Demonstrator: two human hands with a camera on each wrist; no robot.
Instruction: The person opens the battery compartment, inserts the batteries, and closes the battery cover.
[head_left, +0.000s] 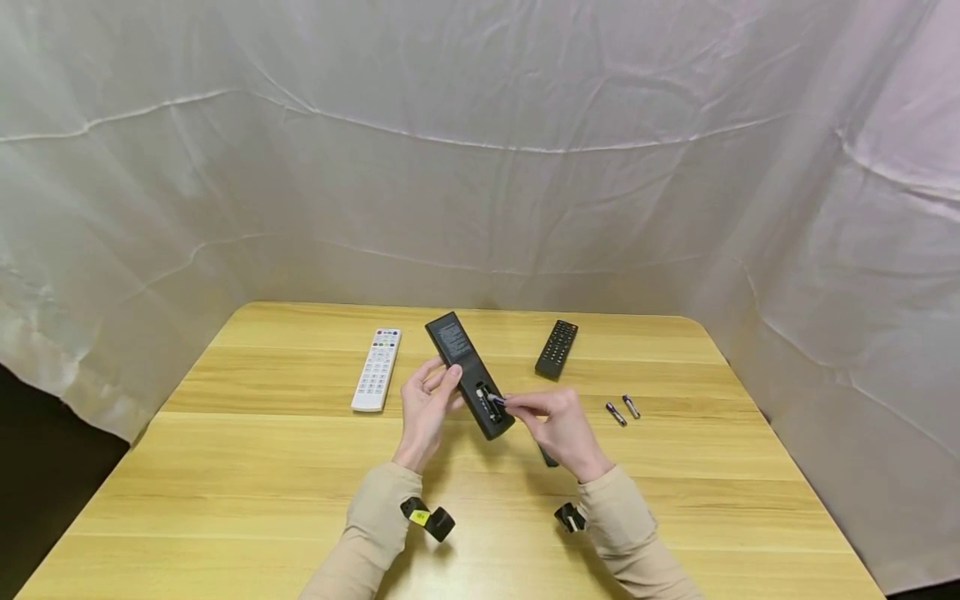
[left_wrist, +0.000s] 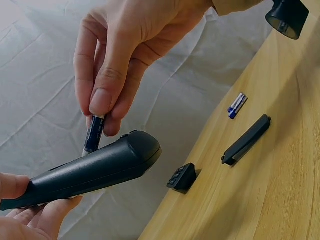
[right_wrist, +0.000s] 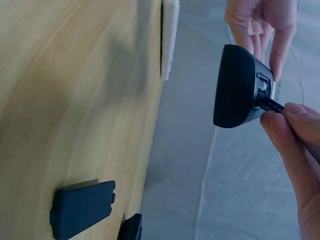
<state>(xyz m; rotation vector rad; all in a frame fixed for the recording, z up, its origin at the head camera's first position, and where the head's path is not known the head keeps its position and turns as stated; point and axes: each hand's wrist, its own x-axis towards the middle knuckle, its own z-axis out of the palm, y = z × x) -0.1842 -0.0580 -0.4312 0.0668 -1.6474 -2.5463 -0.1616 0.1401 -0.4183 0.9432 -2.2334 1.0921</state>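
Note:
A black remote control is tilted above the table, its labelled back up and its battery compartment uncovered. My left hand grips it around the middle, thumb on the back. Between thumb and fingers my right hand pinches a slim dark-blue battery, one end at the compartment. In the right wrist view the battery slants into that opening. Something pale and silvery shows inside the compartment in the head view. A black battery cover lies on the table, partly hidden by my right hand in the head view.
On the wooden table, a white remote lies to the left and a smaller black remote at the back right. Two loose batteries, one nearer and one farther, lie right of my right hand. Pale curtains surround the table.

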